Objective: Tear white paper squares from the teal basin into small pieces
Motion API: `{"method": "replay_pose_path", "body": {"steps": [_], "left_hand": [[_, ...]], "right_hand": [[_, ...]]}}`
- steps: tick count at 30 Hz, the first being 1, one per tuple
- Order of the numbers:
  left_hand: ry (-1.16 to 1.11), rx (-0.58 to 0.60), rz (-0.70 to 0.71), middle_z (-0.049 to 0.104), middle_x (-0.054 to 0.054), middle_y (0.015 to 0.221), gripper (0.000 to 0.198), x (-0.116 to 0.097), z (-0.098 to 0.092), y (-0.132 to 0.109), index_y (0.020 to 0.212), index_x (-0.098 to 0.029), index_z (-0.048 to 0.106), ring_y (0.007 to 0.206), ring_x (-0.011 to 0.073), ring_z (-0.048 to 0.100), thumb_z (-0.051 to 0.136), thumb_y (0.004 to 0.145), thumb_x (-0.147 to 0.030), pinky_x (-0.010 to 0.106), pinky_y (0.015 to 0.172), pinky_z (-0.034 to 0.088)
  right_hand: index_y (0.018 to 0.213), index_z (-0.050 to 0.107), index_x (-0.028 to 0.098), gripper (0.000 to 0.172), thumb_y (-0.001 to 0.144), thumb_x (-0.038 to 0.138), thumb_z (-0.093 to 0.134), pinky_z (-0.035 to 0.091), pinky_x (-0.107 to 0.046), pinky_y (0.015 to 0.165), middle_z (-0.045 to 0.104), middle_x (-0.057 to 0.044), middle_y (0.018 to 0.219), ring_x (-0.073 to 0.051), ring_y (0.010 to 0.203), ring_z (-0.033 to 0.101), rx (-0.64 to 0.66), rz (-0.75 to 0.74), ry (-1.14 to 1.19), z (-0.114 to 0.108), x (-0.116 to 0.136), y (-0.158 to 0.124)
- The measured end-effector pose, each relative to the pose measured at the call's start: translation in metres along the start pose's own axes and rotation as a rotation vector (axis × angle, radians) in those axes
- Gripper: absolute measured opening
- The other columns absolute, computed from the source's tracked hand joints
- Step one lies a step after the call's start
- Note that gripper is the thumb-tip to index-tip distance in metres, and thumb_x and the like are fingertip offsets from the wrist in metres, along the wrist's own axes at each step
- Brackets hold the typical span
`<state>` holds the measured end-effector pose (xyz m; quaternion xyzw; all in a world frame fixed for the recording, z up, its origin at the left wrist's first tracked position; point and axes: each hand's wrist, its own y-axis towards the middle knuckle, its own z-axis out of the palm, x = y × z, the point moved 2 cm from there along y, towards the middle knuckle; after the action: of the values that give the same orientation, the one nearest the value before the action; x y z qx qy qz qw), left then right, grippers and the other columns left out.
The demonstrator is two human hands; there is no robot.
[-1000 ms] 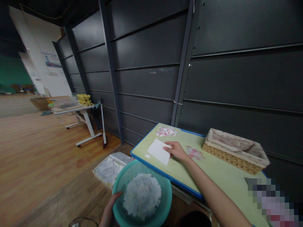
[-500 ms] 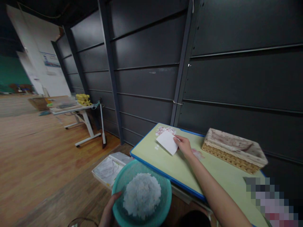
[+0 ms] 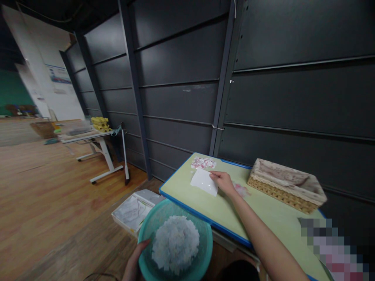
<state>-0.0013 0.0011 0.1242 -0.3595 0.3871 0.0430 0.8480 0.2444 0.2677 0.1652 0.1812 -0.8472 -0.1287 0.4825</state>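
Observation:
My right hand (image 3: 222, 182) pinches the right edge of a white card (image 3: 204, 182), tilted over the pale yellow tabletop (image 3: 225, 210). Small light bits dot the card's face. Just beyond it lies a flat heap of pink and white pieces (image 3: 202, 162). A second pinkish patch (image 3: 241, 189) shows past my wrist. Lower down, my left hand (image 3: 137, 253) grips the rim of a turquoise plastic basket (image 3: 206, 255), thumb inside the edge. A big mound of whitish scraps (image 3: 175, 244) fills the basket's middle.
A cloth-lined woven basket (image 3: 285, 191) stands at the table's far right. Beside the table sits an open white box (image 3: 133, 212) with papers. Further left are a white-legged table (image 3: 102, 156) bearing yellow egg-carton-like trays (image 3: 101, 124) and a long-handled tool (image 3: 125, 156). Dark wall panels rise behind.
My right hand has lowered and tipped the card, moving slightly left, so more of the pink and white heap shows. My left hand keeps hold of the turquoise basket.

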Motion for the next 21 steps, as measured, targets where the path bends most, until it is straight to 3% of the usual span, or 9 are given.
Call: {"method": "replay_pose_path", "body": {"steps": [7, 11, 13, 17, 21], "left_hand": [[0.015, -0.024, 0.015, 0.074, 0.015, 0.094, 0.048, 0.0, 0.003, -0.005, 0.117, -0.007, 0.058, 0.096, 0.0336, 0.066, 0.063, 0.072, -0.024, 0.048, 0.088, 0.049], [0.02, -0.018, 0.011, 0.074, 0.016, 0.095, 0.051, 0.0, 0.003, -0.002, 0.12, -0.007, 0.056, 0.096, 0.0339, 0.065, 0.062, 0.072, -0.025, 0.049, 0.09, 0.048], [0.014, 0.001, 0.005, 0.074, 0.015, 0.096, 0.053, 0.0, 0.003, -0.002, 0.121, -0.008, 0.055, 0.096, 0.034, 0.065, 0.062, 0.072, -0.025, 0.05, 0.091, 0.047], [0.013, 0.018, -0.013, 0.074, 0.015, 0.096, 0.052, -0.002, 0.002, -0.003, 0.12, -0.008, 0.056, 0.097, 0.0345, 0.065, 0.063, 0.071, -0.024, 0.05, 0.091, 0.047], [-0.005, -0.001, -0.009, 0.075, 0.014, 0.091, 0.051, 0.0, 0.003, 0.0, 0.119, -0.007, 0.057, 0.094, 0.0344, 0.066, 0.063, 0.071, -0.023, 0.049, 0.09, 0.048]], "right_hand": [[0.091, 0.074, 0.016, 0.036, 0.071, 0.039, 0.056, 0.047, -0.038, 0.076, 0.072, -0.008, 0.094, -0.027, 0.084, 0.064, 0.019, 0.06, 0.074, -0.001, -0.002, 0.001], [0.09, 0.074, 0.013, 0.037, 0.067, 0.039, 0.06, 0.048, -0.035, 0.069, 0.073, -0.009, 0.086, -0.026, 0.077, 0.064, 0.093, 0.092, 0.145, 0.001, -0.003, 0.001], [0.094, 0.073, 0.011, 0.042, 0.069, 0.041, 0.059, 0.049, -0.035, 0.067, 0.072, -0.01, 0.087, -0.025, 0.077, 0.064, 0.035, 0.109, 0.166, -0.001, -0.004, 0.003], [0.106, 0.069, 0.015, 0.043, 0.079, 0.042, 0.051, 0.049, -0.037, 0.079, 0.069, -0.011, 0.104, -0.026, 0.094, 0.063, -0.167, 0.066, -0.046, -0.011, -0.006, 0.004], [0.111, 0.067, 0.023, 0.036, 0.085, 0.037, 0.046, 0.046, -0.037, 0.088, 0.066, -0.006, 0.112, -0.024, 0.104, 0.061, -0.159, 0.0, -0.332, -0.015, 0.003, 0.0]]}}
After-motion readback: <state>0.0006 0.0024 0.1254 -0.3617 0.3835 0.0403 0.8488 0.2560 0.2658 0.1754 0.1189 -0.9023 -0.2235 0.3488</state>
